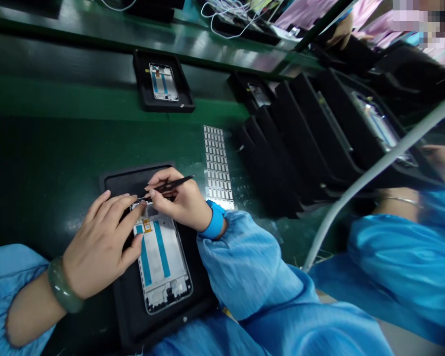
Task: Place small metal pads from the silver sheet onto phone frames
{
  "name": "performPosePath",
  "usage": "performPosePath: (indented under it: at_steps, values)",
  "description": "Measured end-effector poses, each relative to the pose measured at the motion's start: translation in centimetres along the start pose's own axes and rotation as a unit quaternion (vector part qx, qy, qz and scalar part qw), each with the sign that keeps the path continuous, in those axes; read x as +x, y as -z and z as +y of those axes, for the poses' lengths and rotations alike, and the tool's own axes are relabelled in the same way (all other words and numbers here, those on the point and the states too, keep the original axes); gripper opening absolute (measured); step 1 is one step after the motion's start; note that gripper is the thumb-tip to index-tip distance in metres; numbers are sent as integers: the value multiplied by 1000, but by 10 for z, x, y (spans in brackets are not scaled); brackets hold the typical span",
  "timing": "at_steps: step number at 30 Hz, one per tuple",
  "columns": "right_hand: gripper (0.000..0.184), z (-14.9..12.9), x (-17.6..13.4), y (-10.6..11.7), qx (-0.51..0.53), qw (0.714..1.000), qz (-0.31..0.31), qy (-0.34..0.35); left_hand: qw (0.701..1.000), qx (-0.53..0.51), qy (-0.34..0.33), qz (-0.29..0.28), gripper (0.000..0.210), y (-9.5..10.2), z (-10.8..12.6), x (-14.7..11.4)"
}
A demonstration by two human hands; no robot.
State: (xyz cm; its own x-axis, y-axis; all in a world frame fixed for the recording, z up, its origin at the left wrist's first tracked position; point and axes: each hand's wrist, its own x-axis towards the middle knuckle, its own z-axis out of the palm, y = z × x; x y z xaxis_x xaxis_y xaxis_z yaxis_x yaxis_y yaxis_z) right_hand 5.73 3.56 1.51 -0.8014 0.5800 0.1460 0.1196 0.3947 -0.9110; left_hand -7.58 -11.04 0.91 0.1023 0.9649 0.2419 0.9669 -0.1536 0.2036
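A phone frame with two blue strips and a small orange flex cable lies in a black foam tray. My left hand rests over its upper left corner, fingers stretched and apart, with index fingertip and thumb touching the frame. In my right hand, closed in a pinch, are dark tweezers. Their tips point at the frame's top edge, close to my left fingers, which partly hide that spot. Whether the tips grip anything I cannot tell.
A sheet of small metallic pieces lies right of the tray. Behind stands another tray with a phone frame. Several black trays lean stacked at right, near a grey hose. A co-worker's blue sleeve is beyond.
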Motion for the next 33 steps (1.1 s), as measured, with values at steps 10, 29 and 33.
performPosePath:
  at_steps: [10,29,33]
  values:
    - [10,-3,1,-2,-33,999,18,36,1000,6,0,-4,44,1,0,0]
    - [11,-1,4,-6,-93,989,24,109,1000,8,-4,1,43,-1,-2,-1]
    - [13,-3,8,-10,-122,985,22,120,1000,3,0,-6,42,1,-2,0]
